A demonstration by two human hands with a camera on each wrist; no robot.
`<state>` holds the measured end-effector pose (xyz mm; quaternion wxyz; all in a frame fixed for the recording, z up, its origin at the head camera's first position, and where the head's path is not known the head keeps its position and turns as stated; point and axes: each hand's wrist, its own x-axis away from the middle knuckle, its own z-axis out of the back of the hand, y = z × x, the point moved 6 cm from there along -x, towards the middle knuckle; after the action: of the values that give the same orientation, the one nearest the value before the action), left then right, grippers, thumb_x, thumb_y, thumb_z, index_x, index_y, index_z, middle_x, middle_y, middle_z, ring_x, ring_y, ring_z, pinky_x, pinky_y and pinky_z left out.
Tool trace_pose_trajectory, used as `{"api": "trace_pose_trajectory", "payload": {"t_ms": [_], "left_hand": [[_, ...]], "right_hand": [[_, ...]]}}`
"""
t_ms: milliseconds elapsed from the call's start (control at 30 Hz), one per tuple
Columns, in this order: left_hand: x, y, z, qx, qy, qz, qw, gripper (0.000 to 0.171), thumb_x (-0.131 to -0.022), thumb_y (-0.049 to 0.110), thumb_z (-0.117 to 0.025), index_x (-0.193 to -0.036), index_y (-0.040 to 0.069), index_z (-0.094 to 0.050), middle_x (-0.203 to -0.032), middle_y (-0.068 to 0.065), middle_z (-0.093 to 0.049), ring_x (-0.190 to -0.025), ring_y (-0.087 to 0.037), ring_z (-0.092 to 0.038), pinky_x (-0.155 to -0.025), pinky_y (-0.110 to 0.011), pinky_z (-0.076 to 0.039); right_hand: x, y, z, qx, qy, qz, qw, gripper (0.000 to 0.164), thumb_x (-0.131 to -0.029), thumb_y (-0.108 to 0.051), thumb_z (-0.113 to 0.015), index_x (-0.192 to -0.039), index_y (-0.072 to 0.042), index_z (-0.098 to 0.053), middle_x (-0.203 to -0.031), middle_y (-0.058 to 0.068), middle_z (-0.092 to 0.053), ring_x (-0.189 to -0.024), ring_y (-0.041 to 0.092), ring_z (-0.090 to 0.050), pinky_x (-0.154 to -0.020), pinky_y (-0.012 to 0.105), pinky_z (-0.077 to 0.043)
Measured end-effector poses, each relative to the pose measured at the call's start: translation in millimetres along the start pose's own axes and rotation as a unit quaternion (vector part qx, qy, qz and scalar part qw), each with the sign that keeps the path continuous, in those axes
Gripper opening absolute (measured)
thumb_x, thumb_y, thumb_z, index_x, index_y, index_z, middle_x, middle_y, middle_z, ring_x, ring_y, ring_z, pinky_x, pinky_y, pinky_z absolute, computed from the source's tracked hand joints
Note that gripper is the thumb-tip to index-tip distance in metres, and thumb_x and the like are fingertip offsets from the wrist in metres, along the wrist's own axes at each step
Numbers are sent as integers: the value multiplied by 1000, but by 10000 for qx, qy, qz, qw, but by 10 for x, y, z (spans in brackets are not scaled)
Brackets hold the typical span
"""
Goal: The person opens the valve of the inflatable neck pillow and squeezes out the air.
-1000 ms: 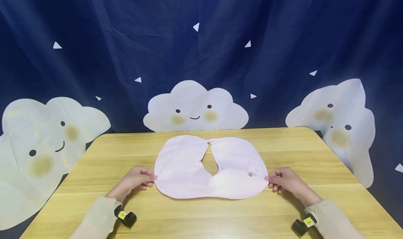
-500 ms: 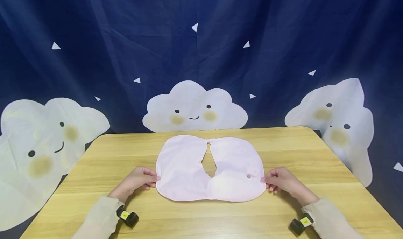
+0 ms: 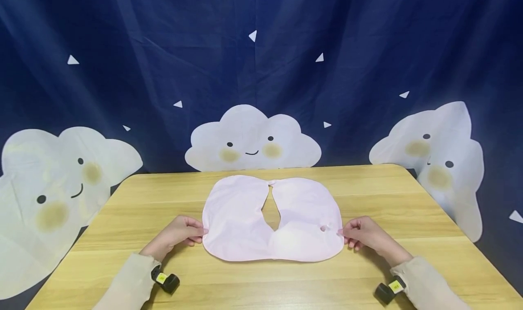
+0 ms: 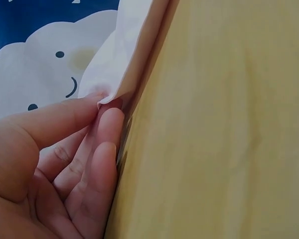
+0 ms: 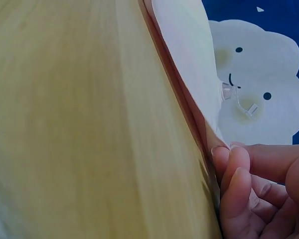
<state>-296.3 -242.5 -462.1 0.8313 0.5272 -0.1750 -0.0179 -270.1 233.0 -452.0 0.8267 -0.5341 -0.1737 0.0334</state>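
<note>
A pale pink, deflated inflatable neck pillow lies spread flat on the wooden table, its slit-like neck opening toward the far side. At its left edge my left hand pinches the rim between thumb and fingers; the left wrist view shows the thumb on top and the fabric puckered there. My right hand pinches the opposite edge in the same way. A clear plastic valve with a small cap on a strap stands up from the pillow near my right hand.
The light wood table has rounded far corners. Behind it hangs a dark blue curtain printed with smiling clouds and white triangles. A black wrist camera is strapped at my left cuff, another camera at the right.
Both hands have drawn slightly inward, the right one more, and the pillow looks a little narrower between them. Both grips are kept. Over the last half second almost nothing has moved.
</note>
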Motion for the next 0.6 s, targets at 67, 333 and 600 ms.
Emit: {"api": "trace_pose_trajectory", "payload": {"t_ms": [67,333,600], "left_hand": [[-2,-1,4,-9,-30,-10,10000,24,-83,19,-72,-92,-3,-69,-68,-2,-69,-62,-10,-65,-53,-24,-53],[1,-6,27,11,-1,104,9999,25,-81,21,-74,-91,-2,-69,-68,-2,-68,-62,-10,-65,-55,-23,-53],[18,-20,70,-51,50,123,9999,31,-80,23,-75,-95,-4,-68,-72,-2,-69,-64,-11,-66,-58,-26,-55]], "right_hand": [[-6,4,6,-14,15,-29,10000,19,-87,-15,-65,-81,3,-63,-66,3,-62,-54,9,-55,-48,20,-48],[-32,19,52,-65,59,-102,9999,19,-88,-15,-65,-83,4,-64,-67,3,-63,-55,9,-55,-49,21,-49],[-17,-5,138,13,230,-77,9997,21,-88,-17,-65,-85,5,-66,-68,4,-64,-56,10,-56,-50,23,-51]]}}
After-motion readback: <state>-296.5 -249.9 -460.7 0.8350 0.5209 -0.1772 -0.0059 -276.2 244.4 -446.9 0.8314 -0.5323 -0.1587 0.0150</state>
